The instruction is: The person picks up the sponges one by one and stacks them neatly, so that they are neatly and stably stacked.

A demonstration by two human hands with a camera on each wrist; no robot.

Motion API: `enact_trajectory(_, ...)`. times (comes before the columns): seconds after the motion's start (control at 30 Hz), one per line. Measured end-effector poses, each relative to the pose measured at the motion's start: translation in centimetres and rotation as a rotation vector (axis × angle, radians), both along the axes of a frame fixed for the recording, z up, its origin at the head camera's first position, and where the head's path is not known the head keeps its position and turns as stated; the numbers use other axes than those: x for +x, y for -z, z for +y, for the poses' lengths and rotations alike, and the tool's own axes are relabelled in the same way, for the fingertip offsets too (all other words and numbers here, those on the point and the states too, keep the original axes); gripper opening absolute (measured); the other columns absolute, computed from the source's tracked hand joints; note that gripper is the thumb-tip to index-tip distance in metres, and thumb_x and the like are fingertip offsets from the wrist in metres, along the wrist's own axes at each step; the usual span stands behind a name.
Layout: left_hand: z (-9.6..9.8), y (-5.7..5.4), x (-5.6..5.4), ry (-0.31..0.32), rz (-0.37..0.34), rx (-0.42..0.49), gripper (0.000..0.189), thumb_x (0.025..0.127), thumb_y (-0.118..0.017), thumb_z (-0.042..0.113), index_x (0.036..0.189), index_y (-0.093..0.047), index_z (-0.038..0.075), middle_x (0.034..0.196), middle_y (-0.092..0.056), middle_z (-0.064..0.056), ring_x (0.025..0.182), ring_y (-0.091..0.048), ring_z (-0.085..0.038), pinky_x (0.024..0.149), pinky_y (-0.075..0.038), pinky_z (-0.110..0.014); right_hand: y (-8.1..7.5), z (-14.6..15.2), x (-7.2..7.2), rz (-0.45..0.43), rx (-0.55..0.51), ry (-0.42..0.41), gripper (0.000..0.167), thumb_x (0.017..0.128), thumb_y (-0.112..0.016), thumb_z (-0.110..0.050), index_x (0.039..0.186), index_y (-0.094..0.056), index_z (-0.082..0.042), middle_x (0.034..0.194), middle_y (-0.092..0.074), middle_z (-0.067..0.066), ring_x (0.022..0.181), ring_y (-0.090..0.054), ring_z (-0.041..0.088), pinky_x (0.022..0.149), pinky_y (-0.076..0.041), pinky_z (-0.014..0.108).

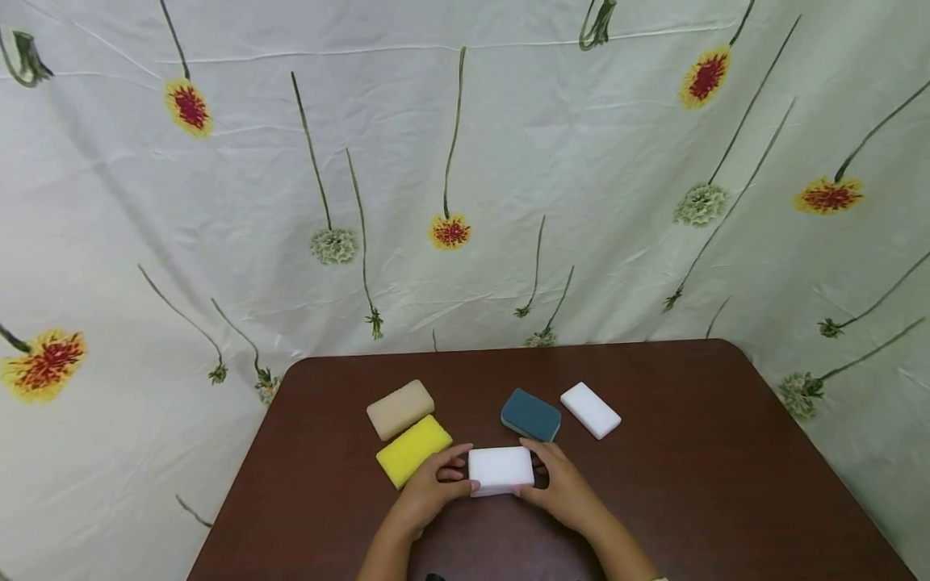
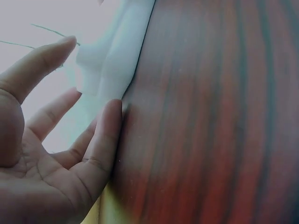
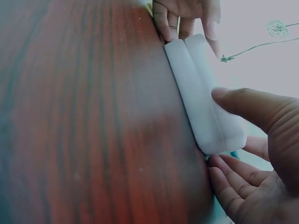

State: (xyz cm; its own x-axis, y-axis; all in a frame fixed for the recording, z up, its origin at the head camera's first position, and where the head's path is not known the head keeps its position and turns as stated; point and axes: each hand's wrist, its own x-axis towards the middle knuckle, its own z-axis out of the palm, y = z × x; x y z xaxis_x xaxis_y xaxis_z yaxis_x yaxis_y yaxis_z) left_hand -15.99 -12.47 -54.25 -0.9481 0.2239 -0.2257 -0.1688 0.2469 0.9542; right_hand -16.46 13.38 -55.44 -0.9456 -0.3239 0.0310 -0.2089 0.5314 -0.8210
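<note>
Two white foam sponges (image 1: 500,470) are stacked flat, one on top of the other, near the table's front middle. A seam between the two layers shows in the right wrist view, along the long side of the sponges (image 3: 198,93). My left hand (image 1: 430,484) holds the stack's left end, thumb at the near corner and other fingers around the end. From the opposite side my right hand (image 1: 563,488) grips the right end, its thumb (image 3: 233,100) lying against the upper sponge. The lower fingers of both hands reach down to the tabletop.
Left of the stack, a yellow sponge (image 1: 414,450) lies against a beige sponge (image 1: 400,410). Behind the right hand are a dark blue scrub sponge (image 1: 531,415) and another white sponge (image 1: 591,411). A flowered cloth (image 1: 392,202) hangs behind the brown table (image 1: 697,460).
</note>
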Motion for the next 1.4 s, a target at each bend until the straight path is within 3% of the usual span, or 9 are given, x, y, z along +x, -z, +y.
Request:
enact_trajectory(0.2, 0.1, 0.1, 0.1, -0.009, 0.014, 0.001, 0.064, 0.084, -0.082, 0.017, 0.143, -0.058, 0.015, 0.128, -0.055, -0.017, 0.108, -0.055, -0.025, 0.085, -0.054, -0.032, -0.5, 0.2, 0.2, -0.018, -0.092, 0.064, 0.077, 0.084, -0.084, -0.033, 0.148, -0.049, -0.010, 0.135, -0.053, 0.012, 0.118, -0.059, 0.024, 0.094, -0.054, 0.033)
enact_trajectory(0.37, 0.1, 0.3, 0.1, -0.025, 0.021, -0.005, 0.063, 0.083, -0.082, 0.015, 0.142, -0.060, 0.013, 0.126, -0.056, -0.016, 0.108, -0.056, -0.025, 0.085, -0.053, -0.030, -1.1, 0.5, 0.0, 0.061, -0.126, 0.168, 0.065, 0.085, -0.083, -0.031, 0.142, -0.056, -0.012, 0.128, -0.059, 0.004, 0.114, -0.061, 0.021, 0.092, -0.053, 0.029)
enact_trajectory(0.6, 0.2, 0.3, 0.3, -0.031, 0.024, -0.023, 0.062, 0.083, -0.083, 0.015, 0.141, -0.060, 0.013, 0.128, -0.055, -0.016, 0.108, -0.055, -0.026, 0.086, -0.053, -0.032, -1.6, 1.3, -1.1, 0.190, -0.091, 0.285, 0.059, 0.087, -0.081, -0.022, 0.140, -0.058, -0.009, 0.134, -0.058, 0.010, 0.119, -0.060, 0.030, 0.098, -0.052, 0.046)
enact_trajectory(0.77, 0.3, 0.1, 0.3, -0.032, 0.026, -0.037, 0.063, 0.083, -0.083, 0.015, 0.141, -0.060, 0.014, 0.129, -0.055, -0.016, 0.110, -0.055, -0.026, 0.087, -0.053, -0.035, -1.6, 1.7, -2.0, 0.171, -0.093, 0.306, 0.066, 0.088, -0.080, -0.022, 0.146, -0.052, -0.010, 0.148, -0.048, 0.015, 0.129, -0.054, 0.037, 0.106, -0.046, 0.053)
enact_trajectory(1.0, 0.3, 0.2, 0.3, -0.040, 0.018, -0.025, 0.062, 0.083, -0.083, 0.015, 0.141, -0.060, 0.014, 0.127, -0.058, -0.013, 0.109, -0.056, -0.025, 0.087, -0.053, -0.034, -1.1, 1.7, -2.9, 0.097, -0.073, 0.317, 0.075, 0.089, -0.080, -0.026, 0.152, -0.044, -0.010, 0.153, -0.041, 0.016, 0.140, -0.046, 0.036, 0.114, -0.041, 0.054)
enact_trajectory(1.4, 0.3, 0.4, 0.2, -0.041, 0.017, -0.030, 0.062, 0.083, -0.083, 0.016, 0.140, -0.061, 0.014, 0.126, -0.059, -0.013, 0.109, -0.056, -0.024, 0.088, -0.053, -0.034, -0.2, 1.4, -3.9, 0.058, -0.033, 0.328, 0.080, 0.088, -0.080, -0.026, 0.154, -0.040, -0.005, 0.152, -0.040, 0.023, 0.135, -0.050, 0.041, 0.108, -0.045, 0.055)
